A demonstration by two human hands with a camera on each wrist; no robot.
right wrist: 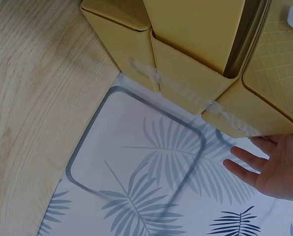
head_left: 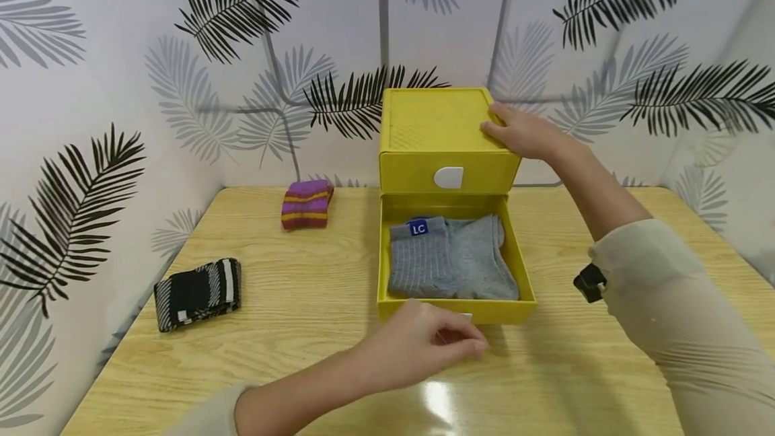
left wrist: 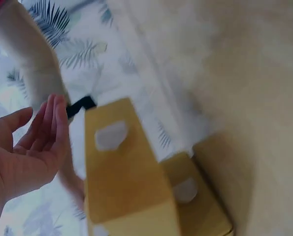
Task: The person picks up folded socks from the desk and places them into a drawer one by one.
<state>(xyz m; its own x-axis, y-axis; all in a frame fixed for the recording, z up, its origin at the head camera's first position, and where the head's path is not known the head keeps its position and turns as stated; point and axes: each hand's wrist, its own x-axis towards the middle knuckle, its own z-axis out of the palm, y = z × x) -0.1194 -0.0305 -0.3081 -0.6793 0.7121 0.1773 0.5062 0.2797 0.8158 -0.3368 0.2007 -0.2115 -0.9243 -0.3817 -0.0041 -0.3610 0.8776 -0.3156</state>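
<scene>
A yellow drawer unit (head_left: pixel 442 116) stands at the back of the table, one drawer (head_left: pixel 528 288) pulled out. Inside lie folded grey socks (head_left: pixel 481 258), one with a blue "LC" label (head_left: pixel 418 227). My right hand (head_left: pixel 525 132) rests on the unit's top right edge; in the right wrist view that hand (right wrist: pixel 276 167) has fairly straight fingers along the unit's side. Just before the drawer front is my left hand (head_left: pixel 418 345), fingers loosely bent and holding nothing. The left wrist view shows this hand (left wrist: pixel 33 147) apart from the drawer front (left wrist: pixel 126 172).
On the table's left side lie a folded black-and-white sock (head_left: pixel 198 293) and, farther back, a purple, orange and red striped one (head_left: pixel 306 204). Clear tape (right wrist: pixel 185 93) joins the stacked boxes in the right wrist view. A leaf-patterned wall covering (head_left: pixel 339 25) rises behind.
</scene>
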